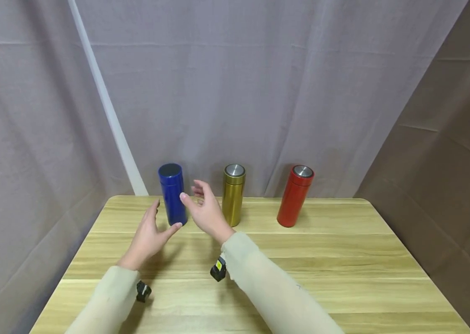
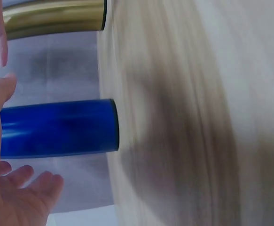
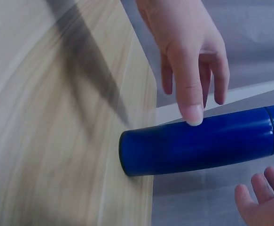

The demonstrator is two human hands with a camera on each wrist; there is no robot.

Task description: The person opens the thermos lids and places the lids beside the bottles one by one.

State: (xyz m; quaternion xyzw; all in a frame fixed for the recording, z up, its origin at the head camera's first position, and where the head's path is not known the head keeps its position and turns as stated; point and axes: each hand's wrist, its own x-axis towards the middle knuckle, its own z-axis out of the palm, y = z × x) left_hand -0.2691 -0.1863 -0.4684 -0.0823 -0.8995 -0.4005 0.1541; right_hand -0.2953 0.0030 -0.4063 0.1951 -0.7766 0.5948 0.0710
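A blue thermos bottle [image 1: 173, 199] with a dark lid stands upright near the table's back edge, at the left of a row of bottles. My left hand [image 1: 148, 235] is at its left front, thumb and fingers spread apart. On its other side, my right hand [image 1: 207, 212] has its fingers loosely bent and its thumb toward the bottle. The left wrist view shows the blue thermos bottle [image 2: 57, 129] between the hands, its top out of frame. In the right wrist view the left thumb overlaps the bottle [image 3: 212, 141]; whether it touches, I cannot tell.
A gold thermos bottle [image 1: 233, 197] with a silver lid stands just behind the right hand. Further right is a red thermos bottle [image 1: 295, 197]. The wooden table [image 1: 322, 278] backs onto a grey curtain [image 1: 235, 93], with more cloth at both sides.
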